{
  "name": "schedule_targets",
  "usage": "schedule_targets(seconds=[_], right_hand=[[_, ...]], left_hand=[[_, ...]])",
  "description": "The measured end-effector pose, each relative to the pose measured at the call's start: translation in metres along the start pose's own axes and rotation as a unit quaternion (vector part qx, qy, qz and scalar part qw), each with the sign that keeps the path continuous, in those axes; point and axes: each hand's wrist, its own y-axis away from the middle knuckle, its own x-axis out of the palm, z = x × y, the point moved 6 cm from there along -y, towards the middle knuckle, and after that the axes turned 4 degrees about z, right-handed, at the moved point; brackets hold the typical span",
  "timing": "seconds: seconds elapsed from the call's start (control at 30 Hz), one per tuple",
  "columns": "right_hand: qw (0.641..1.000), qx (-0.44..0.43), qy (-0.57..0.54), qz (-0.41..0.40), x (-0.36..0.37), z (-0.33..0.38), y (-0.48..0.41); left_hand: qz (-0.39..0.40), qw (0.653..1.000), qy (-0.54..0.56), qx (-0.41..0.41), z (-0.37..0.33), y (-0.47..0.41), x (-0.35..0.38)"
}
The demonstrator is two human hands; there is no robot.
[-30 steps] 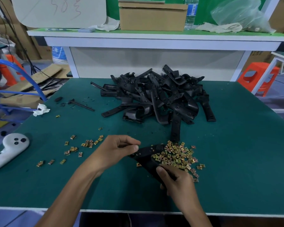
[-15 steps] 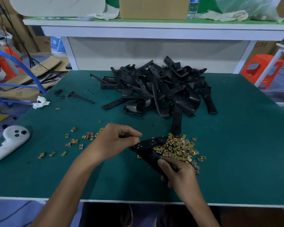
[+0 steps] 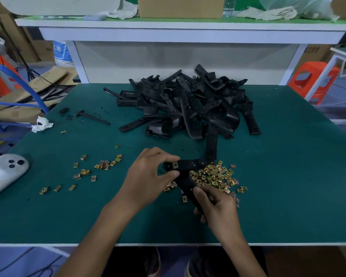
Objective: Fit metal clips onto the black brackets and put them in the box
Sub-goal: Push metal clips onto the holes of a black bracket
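Taking the counter (image 3: 288,176) as a clock face with me at 6, a white controller (image 3: 7,172) is lying at the 9 o'clock edge. A crumpled tissue (image 3: 41,123) is sitting at about 10, and a thin black rod (image 3: 94,117) is lying just to its 3 o'clock side. Loose clips (image 3: 100,166) are lying scattered between 8 and 9, well apart from the controller.

Near the middle, toward 6, my left hand (image 3: 148,178) is curling its thumb and forefinger round the upper end of a bracket (image 3: 186,176), pinching it right beside a clip (image 3: 175,164) that is sitting on that end. I cannot tell whether the clip is fully seated. The bracket is bending like an elbow and hanging just above the counter. Its lower arm is running toward 5 into my right hand (image 3: 218,208), which is closing its fingers round that end.

Directly at the bracket's 3 o'clock side a clip heap (image 3: 214,176) is lying on the counter, touching or nearly touching it. The bracket pile (image 3: 188,104) is sitting at 12 o'clock from my hands. Beyond it, on the shelf (image 3: 188,27), a cardboard box (image 3: 180,7) is standing. An orange stool (image 3: 312,80) is standing off the counter at about 2.
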Motion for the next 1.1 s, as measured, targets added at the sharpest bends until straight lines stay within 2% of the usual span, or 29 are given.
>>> schedule_targets(seconds=[0.1,0.2,0.23,0.3,0.37,0.47,0.6,0.87,1.1], right_hand=[[1.0,-0.003,-0.019,-0.02,-0.002,0.0,0.0],[0.995,0.0,-0.072,-0.07,-0.008,-0.002,0.001],[0.991,0.001,-0.095,-0.092,-0.011,-0.003,0.001],[0.984,0.01,-0.125,-0.124,-0.017,-0.005,0.001],[0.982,0.013,-0.135,-0.13,-0.018,-0.006,0.002],[0.984,0.013,-0.13,-0.124,-0.016,-0.006,0.003],[0.985,0.015,-0.126,-0.112,-0.014,-0.006,0.003],[0.994,0.003,-0.08,-0.073,-0.008,-0.002,0.001],[0.996,-0.007,-0.05,-0.075,-0.008,-0.004,0.0]], left_hand=[[0.021,1.0,0.012,0.015,-0.001,-0.01,0.005],[0.042,0.988,0.147,-0.027,0.01,-0.022,0.016],[0.037,0.987,0.15,-0.044,0.016,-0.026,0.021],[0.045,0.997,0.043,-0.046,0.025,-0.032,0.038],[0.1,0.993,-0.057,-0.037,0.03,-0.036,0.064],[0.133,0.98,-0.134,-0.055,0.036,-0.038,0.086],[0.083,0.982,-0.166,-0.023,0.032,-0.042,0.081],[0.153,0.973,-0.171,-0.039,0.034,-0.052,0.083],[0.126,0.972,-0.187,-0.069,0.05,-0.057,0.09]])
